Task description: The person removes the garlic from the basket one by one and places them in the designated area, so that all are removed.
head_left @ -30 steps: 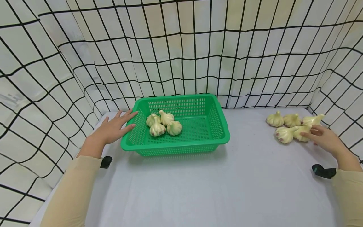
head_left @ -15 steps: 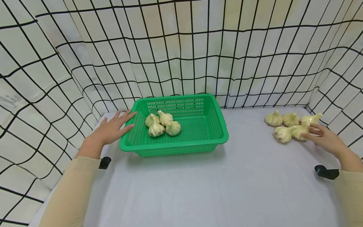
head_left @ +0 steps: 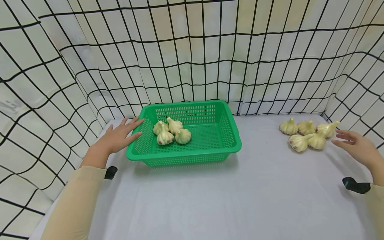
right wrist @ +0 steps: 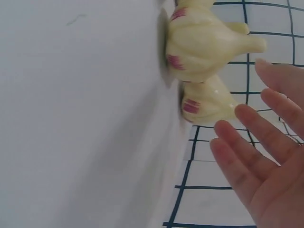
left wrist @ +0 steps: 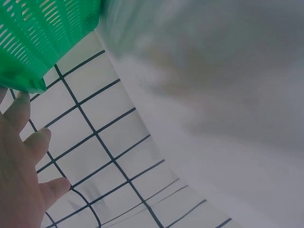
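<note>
My left hand [head_left: 120, 135] rests with spread, straight fingers on the left rim of a green plastic basket [head_left: 192, 155]; the left wrist view shows its fingertips at the basket's edge. Several garlic bulbs [head_left: 165, 136] lie together in the basket's left half. At the far right, more garlic bulbs [head_left: 317, 141] stand in a close cluster of two rows on the white table. My right hand [head_left: 357, 146] is just right of that cluster, fingers extended and holding nothing. In the right wrist view, its fingers overlap the tip of a garlic bulb [right wrist: 204, 102].
White walls with a black grid net [head_left: 198, 50] enclose the table [head_left: 192, 200] at the back and both sides. A dark wrist-strap piece [head_left: 356, 185] hangs under the right wrist, and a similar black piece [head_left: 111, 172] shows by the left.
My right hand has let go of the nearest garlic bulb in the front row and drawn back to the right, apart from it. The left hand stays on the basket rim.
</note>
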`<state>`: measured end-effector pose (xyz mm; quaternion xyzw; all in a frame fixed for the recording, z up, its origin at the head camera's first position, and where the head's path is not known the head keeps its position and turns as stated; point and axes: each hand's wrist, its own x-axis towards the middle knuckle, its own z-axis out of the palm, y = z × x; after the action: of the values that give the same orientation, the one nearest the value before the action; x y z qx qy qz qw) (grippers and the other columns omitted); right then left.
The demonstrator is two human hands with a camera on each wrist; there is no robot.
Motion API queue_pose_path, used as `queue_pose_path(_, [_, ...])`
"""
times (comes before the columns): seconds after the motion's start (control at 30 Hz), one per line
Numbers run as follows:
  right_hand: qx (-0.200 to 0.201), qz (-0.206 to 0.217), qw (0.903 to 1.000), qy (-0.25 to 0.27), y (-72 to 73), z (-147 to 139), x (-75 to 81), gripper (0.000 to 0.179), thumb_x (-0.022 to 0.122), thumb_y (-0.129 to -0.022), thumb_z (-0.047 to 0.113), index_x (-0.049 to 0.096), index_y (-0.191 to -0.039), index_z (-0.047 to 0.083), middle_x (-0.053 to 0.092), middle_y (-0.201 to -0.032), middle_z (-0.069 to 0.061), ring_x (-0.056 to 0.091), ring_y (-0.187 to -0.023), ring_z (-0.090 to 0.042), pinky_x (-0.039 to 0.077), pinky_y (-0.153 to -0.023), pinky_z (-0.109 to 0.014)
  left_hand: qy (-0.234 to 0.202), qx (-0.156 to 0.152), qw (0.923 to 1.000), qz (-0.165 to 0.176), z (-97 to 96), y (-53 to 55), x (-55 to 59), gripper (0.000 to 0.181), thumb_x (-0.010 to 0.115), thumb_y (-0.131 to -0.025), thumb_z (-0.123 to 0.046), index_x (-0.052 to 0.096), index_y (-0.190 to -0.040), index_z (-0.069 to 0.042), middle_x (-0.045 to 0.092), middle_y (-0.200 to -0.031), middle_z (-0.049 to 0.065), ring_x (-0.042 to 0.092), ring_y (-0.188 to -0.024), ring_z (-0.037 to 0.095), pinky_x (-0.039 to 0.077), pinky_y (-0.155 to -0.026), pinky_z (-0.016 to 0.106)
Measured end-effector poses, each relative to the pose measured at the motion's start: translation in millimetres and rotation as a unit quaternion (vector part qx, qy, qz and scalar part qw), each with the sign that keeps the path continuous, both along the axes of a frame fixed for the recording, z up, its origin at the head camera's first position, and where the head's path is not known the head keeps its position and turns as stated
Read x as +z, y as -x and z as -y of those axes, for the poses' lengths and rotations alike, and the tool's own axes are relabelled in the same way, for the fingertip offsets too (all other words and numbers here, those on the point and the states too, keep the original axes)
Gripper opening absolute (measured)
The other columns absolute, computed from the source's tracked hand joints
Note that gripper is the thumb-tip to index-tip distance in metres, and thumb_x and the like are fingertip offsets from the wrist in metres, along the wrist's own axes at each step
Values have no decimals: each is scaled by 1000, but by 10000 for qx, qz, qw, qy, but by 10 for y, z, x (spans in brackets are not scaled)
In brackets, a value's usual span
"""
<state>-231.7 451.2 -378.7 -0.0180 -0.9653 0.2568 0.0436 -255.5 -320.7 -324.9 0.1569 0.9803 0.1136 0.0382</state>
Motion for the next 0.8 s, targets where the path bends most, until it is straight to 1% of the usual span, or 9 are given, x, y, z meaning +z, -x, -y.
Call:
queue_pose_path(0.1, [-237, -236, 9994, 53, -11, 39, 59, 65, 49, -109, 32, 32, -146, -18, 37, -140, -47, 39, -120, -67, 39, -90, -78, 14, 11, 10000, 4, 0, 1, 2, 69, 38, -108, -54, 19, -166, -21, 7, -172, 11, -3, -154, 45, -7, -112, 77])
queue_pose_path(0.2, [-426, -382, 9983, 108, -13, 90, 99, 63, 47, -110, 32, 33, -148, -16, 38, -141, -46, 39, -121, -66, 40, -91, -78, 20, 14, 10000, 2, -1, 1, 0, 69, 39, -108, -53, 19, -166, -21, 7, -172, 11, -3, -154, 45, -7, -111, 77])
queue_pose_path(0.37, [-581, -569, 9965, 213, -23, 176, 164, 58, 47, -110, 28, 37, -148, -14, 38, -144, -44, 39, -124, -65, 40, -92, -77, 2, 14, 10000, 9, -1, -2, -5, 69, 39, -109, -53, 19, -166, -21, 7, -172, 11, -3, -154, 45, -7, -112, 77])
queue_pose_path(0.53, [-607, -777, 9947, 291, -26, 284, 273, 49, 46, -110, 22, 42, -145, -13, 41, -144, -42, 39, -125, -63, 40, -92, -77, -17, 17, 10000, 39, -1, -6, -9, 69, 39, -108, -53, 19, -166, -22, 6, -172, 10, -3, -154, 45, -8, -112, 76])
queue_pose_path(0.7, [-454, -1105, 9925, 247, 2, 430, 396, 47, 47, -110, 23, 46, -143, -12, 46, -140, -41, 44, -123, -60, 41, -91, -76, -37, 9, 10000, 33, 0, -11, -4, 69, 39, -108, -53, 19, -166, -21, 6, -172, 11, -4, -154, 45, -8, -112, 77])
queue_pose_path(0.8, [-322, -1135, 9927, 253, 14, 503, 471, 47, 47, -110, 25, 48, -143, -10, 48, -139, -40, 44, -123, -59, 41, -91, -76, -24, 3, 10000, 42, -6, -9, 0, 69, 40, -108, -52, 19, -166, -21, 6, -172, 10, -4, -154, 45, -8, -112, 77])
